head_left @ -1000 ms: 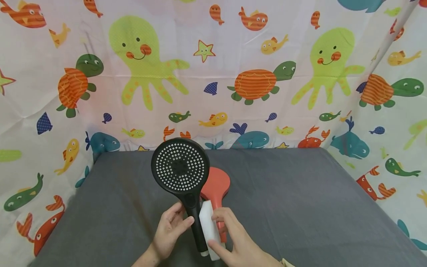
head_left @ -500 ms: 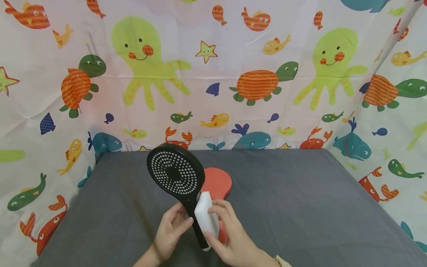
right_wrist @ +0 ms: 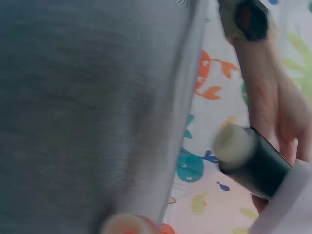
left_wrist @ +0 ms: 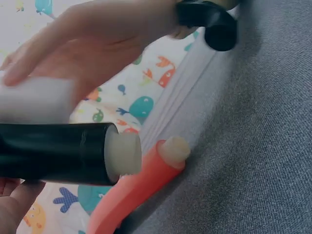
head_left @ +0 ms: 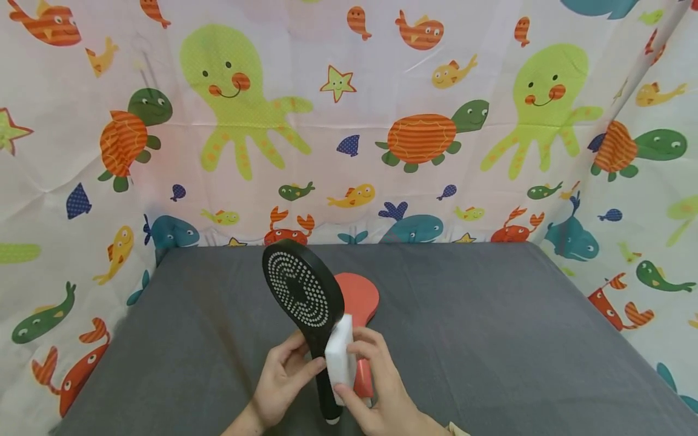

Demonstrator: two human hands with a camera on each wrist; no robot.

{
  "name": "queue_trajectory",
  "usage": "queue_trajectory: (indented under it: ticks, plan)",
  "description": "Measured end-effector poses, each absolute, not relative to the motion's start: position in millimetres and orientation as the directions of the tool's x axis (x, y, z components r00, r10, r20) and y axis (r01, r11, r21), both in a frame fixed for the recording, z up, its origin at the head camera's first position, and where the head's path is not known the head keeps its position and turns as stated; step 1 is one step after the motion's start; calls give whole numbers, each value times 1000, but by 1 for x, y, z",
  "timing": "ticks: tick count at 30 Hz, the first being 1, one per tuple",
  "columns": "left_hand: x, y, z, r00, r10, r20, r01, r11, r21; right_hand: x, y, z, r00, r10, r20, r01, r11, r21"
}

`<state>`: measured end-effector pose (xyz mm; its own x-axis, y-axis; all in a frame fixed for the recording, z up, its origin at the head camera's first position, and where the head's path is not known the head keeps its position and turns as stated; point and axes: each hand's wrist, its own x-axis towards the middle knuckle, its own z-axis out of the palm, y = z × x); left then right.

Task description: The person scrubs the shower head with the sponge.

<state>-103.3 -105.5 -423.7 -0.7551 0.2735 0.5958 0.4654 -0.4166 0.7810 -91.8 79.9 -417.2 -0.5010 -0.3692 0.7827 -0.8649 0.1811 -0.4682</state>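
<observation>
A black shower head (head_left: 305, 287) with a round, dotted spray face is raised and tilted in the head view. My left hand (head_left: 283, 375) grips its handle, thumb across the front. A white block (head_left: 339, 357), sponge-like in look, is pinched between the thumb and fingers of my right hand (head_left: 384, 384). The block lies against the right side of the black handle. In the left wrist view the handle's pale end (left_wrist: 124, 153) points toward the grey cloth. Behind the block a coral-red shower head (head_left: 360, 297) lies on the cloth, partly hidden.
Grey cloth (head_left: 463, 315) covers the table. A white curtain (head_left: 349, 109) printed with sea animals hangs at the back and both sides. The coral-red handle (left_wrist: 141, 183) ends close to my hands.
The shower head has turned so its spray face points more to the left. The white block has moved up along the handle and rotated, with my right hand following it.
</observation>
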Motion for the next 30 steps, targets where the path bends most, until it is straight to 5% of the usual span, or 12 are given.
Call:
queue_trajectory:
  ticks: [7, 20, 26, 30]
  plan:
    - [-101, -103, -425, -758, 291, 584, 434, -445, 784, -103, 71, -399, -495, -235, 837, -868, 96, -487]
    - [-102, -114, -422, -764, 314, 563, 436, -391, 810, -85, 79, -425, -491, -445, 749, -870, 213, -444]
    - [-107, -116, -419, -739, 253, 624, 507, -402, 763, -87, 90, -437, -387, -552, 738, -917, 147, -371]
    - [-105, -113, -422, -738, 217, 639, 559, -333, 759, -91, 88, -423, -390, -506, 769, -920, 179, -348]
